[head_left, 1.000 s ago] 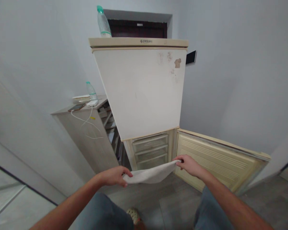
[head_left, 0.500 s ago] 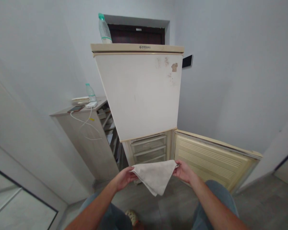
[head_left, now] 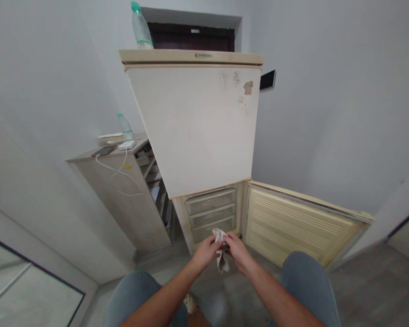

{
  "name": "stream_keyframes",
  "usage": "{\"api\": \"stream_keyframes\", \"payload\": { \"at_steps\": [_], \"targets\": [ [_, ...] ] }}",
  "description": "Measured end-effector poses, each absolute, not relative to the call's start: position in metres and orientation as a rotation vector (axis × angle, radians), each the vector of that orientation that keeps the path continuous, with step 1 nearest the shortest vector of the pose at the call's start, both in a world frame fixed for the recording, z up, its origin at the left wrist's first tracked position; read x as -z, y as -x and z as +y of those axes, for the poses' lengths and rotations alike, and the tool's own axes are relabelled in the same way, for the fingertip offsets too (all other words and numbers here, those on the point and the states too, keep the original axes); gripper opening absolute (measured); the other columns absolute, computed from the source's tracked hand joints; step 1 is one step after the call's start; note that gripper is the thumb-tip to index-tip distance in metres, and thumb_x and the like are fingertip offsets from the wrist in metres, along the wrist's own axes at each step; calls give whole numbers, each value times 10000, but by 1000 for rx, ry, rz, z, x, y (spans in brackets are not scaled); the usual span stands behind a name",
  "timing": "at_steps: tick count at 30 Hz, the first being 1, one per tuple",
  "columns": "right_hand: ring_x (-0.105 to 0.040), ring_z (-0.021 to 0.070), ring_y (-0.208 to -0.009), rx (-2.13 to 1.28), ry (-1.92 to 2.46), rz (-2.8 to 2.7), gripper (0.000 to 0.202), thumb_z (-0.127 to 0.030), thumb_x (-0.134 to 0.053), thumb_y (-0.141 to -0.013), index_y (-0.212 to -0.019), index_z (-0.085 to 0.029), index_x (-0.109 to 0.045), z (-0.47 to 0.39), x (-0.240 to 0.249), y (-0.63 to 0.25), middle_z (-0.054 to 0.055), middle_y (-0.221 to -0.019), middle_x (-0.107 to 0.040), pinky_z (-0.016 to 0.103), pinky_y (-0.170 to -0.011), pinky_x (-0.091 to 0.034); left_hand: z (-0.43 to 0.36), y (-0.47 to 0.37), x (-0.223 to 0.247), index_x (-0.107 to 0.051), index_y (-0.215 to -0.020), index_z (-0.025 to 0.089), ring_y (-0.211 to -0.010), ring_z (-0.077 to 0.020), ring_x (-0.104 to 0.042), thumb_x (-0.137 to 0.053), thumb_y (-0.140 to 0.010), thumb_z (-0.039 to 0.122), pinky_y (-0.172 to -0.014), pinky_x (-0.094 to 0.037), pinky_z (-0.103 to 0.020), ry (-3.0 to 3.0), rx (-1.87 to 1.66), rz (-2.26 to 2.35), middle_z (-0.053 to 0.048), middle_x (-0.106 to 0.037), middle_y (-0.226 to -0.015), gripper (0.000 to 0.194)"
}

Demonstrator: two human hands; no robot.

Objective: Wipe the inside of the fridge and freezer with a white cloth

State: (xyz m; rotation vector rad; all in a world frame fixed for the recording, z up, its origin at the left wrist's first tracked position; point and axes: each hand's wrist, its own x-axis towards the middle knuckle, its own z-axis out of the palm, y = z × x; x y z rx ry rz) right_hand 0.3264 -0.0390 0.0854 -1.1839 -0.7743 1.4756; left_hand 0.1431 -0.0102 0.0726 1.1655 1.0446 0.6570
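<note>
A light cloth [head_left: 222, 262] is bunched up between my two hands, low in the middle of the view. My left hand [head_left: 205, 252] grips it from the left, and my right hand [head_left: 236, 250] grips it from the right, the fingertips nearly meeting. Behind them stands a fridge with its white upper door [head_left: 197, 127] shut. Its lower door [head_left: 300, 218] is swung out to the right, baring several clear drawers [head_left: 213, 211] in the lower compartment. The hands are in front of the lowest drawer's front and apart from the door.
Left of the fridge is a wooden cabinet [head_left: 122, 204] with a phone [head_left: 104, 151], a white charger [head_left: 127, 145] with a cable, and a bottle [head_left: 125, 127]. Another bottle [head_left: 142, 29] stands on the fridge. My knees flank my arms.
My hands have come together from the cloth's two corners, and the cloth, spread out before, is now gathered into a small bunch. The view has tilted slightly downward.
</note>
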Motion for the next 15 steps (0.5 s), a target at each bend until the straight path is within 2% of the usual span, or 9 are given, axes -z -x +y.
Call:
{"api": "stream_keyframes", "payload": {
  "at_steps": [2,4,6,9,10,12,14,15],
  "targets": [
    [-762,249,-948,-1348,1157,-786,595,-742,-972,-767,-979,-257,-700,-42,-93,-316,27,-970,-810,344,-852,-606,-17,-157,-80,-755,-1454,210,-1379,-417,-774,-780,-943,833,-1070,-646,-511,-1203,-662,1035,-222,-781,-1531,806],
    [-794,282,-1064,-1297,1098,-756,664,-750,-1022,-746,-1080,-253,-735,-46,-97,-313,64,-1093,-856,377,-951,-629,-21,-161,-87,-782,-1453,212,-1367,-425,-765,-699,-1009,802,-1066,-648,-537,-1230,-662,1033,-224,-764,-1557,743],
    [-819,311,-1122,-1371,1034,-721,685,-692,-1063,-733,-1151,-233,-773,-51,-94,-313,105,-1175,-884,400,-987,-638,-20,-158,-93,-856,-1329,232,-1390,-427,-729,-750,-1008,674,-1138,-617,-554,-1328,-652,1039,-200,-766,-1548,556],
    [-854,301,-997,-1581,1047,-554,556,-508,-1048,-753,-1156,-213,-804,-57,-79,-317,109,-1108,-906,385,-869,-659,-14,-144,-100,-909,-1123,236,-1397,-430,-692,-850,-909,423,-1304,-498,-564,-1590,-627,1132,-185,-800,-1400,290],
    [-859,288,-941,-1634,1076,-473,464,-436,-1002,-789,-1145,-215,-802,-58,-74,-319,97,-1058,-909,378,-838,-664,-12,-138,-102,-903,-1134,219,-1414,-445,-675,-863,-877,377,-1345,-450,-582,-1650,-633,1186,-198,-790,-1385,305],
    [-867,268,-872,-1716,1118,-336,271,-325,-869,-877,-1113,-217,-790,-59,-66,-322,83,-974,-906,374,-832,-683,-8,-125,-102,-861,-1283,176,-1489,-476,-619,-902,-835,370,-1384,-386,-616,-1669,-679,1291,-235,-747,-1462,490],
    [-876,259,-851,-1803,1124,-285,171,-277,-753,-949,-1099,-204,-790,-56,-62,-327,98,-947,-906,377,-860,-699,-5,-111,-101,-769,-1485,169,-1538,-464,-597,-951,-826,463,-1354,-423,-586,-1591,-710,1300,-243,-715,-1564,744],
    [-882,260,-859,-1851,1110,-288,173,-273,-720,-971,-1105,-194,-796,-54,-63,-329,113,-956,-909,380,-877,-704,-4,-105,-99,-738,-1539,182,-1504,-440,-633,-973,-821,538,-1296,-481,-546,-1525,-685,1251,-227,-733,-1564,834]
  ]
}}
